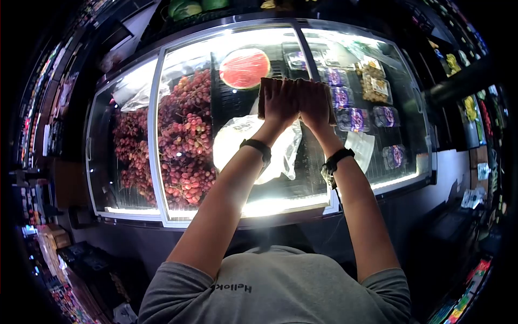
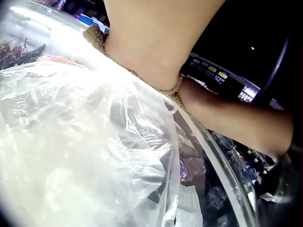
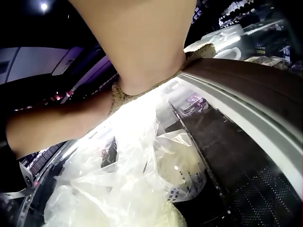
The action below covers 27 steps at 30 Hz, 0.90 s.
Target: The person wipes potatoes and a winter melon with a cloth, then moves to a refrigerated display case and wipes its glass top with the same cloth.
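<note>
Both hands lie side by side on a brown cloth [image 1: 262,100], out over the glass top of a lit display case [image 1: 155,162]. My left hand [image 1: 281,102] presses on the left part of the cloth with its fingers pointing away from me. Beside it, my right hand [image 1: 314,105] rests on the right part, its fingertips hard to make out. The cloth's rough edge shows past the left hand in the left wrist view and past the right hand [image 3: 147,75] in the right wrist view. Under the glass sits a clear plastic bag [image 1: 232,143] with pale contents.
Inside the case are red grapes [image 1: 186,135], a wrapped cut watermelon [image 1: 244,68] and several purple-labelled packs [image 1: 356,120]. Light frames divide the glass top, and a dark bar [image 1: 306,54] runs beyond the hands. Whole green melons [image 1: 184,9] stand behind the case.
</note>
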### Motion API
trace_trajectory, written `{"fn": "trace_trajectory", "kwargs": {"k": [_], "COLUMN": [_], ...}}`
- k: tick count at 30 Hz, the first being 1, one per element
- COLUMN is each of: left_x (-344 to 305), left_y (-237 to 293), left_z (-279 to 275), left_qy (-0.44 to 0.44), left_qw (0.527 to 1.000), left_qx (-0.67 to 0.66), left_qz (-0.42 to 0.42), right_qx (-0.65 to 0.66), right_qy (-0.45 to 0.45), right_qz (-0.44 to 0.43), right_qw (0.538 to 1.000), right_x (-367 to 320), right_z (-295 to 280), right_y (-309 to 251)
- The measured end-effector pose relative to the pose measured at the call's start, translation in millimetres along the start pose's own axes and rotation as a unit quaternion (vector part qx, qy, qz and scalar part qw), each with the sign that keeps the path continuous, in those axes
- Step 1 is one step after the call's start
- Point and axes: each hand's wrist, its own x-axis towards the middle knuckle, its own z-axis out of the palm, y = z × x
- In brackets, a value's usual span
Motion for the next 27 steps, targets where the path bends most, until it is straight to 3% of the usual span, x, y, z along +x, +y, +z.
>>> {"fn": "trace_trajectory", "kwargs": {"k": [1, 2, 4, 8, 10, 11, 12, 14, 16, 19, 20, 23, 25, 27], "left_x": [-6, -13, -27, -58, -77, -85, -94, -120, -144, -173, -179, -209, -228, -247], "left_y": [6, 11, 16, 22, 19, 16, 13, 3, -12, -49, -63, -93, -123, -146], "left_z": [0, -1, -5, -26, -28, -27, -35, -49, -62, -78, -83, -108, -97, -113], "left_qy": [0.0, -0.001, 0.003, 0.013, 0.002, 0.001, -0.036, -0.043, -0.024, -0.004, 0.003, -0.014, -0.024, -0.026], "left_qw": [1.0, 1.0, 0.999, 0.999, 0.998, 0.998, 0.998, 0.997, 0.997, 0.996, 0.997, 1.0, 0.998, 0.991], "left_qx": [0.002, 0.005, 0.02, -0.035, -0.037, -0.031, -0.042, -0.043, -0.049, -0.005, -0.003, 0.001, 0.032, 0.057], "left_qz": [0.013, 0.025, 0.043, 0.037, 0.048, 0.057, 0.035, 0.045, 0.05, 0.089, 0.081, -0.01, -0.051, -0.118], "right_qx": [-0.016, -0.017, -0.056, -0.04, 0.051, 0.075, 0.08, 0.042, 0.069, 0.146, 0.134, 0.123, 0.093, 0.157], "right_qy": [0.093, 0.089, 0.191, 0.128, -0.026, 0.082, 0.045, 0.065, 0.117, 0.08, 0.057, 0.037, 0.025, 0.06], "right_qz": [-0.014, -0.009, -0.014, -0.01, 0.05, 0.024, 0.04, 0.03, 0.019, 0.054, 0.014, -0.012, -0.077, -0.1], "right_qw": [0.995, 0.996, 0.98, 0.991, 0.997, 0.994, 0.995, 0.997, 0.991, 0.985, 0.989, 0.992, 0.992, 0.981], "right_x": [-13, -21, -34, -51, -56, -70, -78, -94, -109, -112, -110, -101, -90, -81], "right_z": [18, 15, 9, -11, -16, -8, -9, -2, 7, -13, -28, 1, -5, -30], "right_y": [5, 6, 2, -15, -26, -32, -39, -56, -77, -128, -143, -181, -211, -249]}}
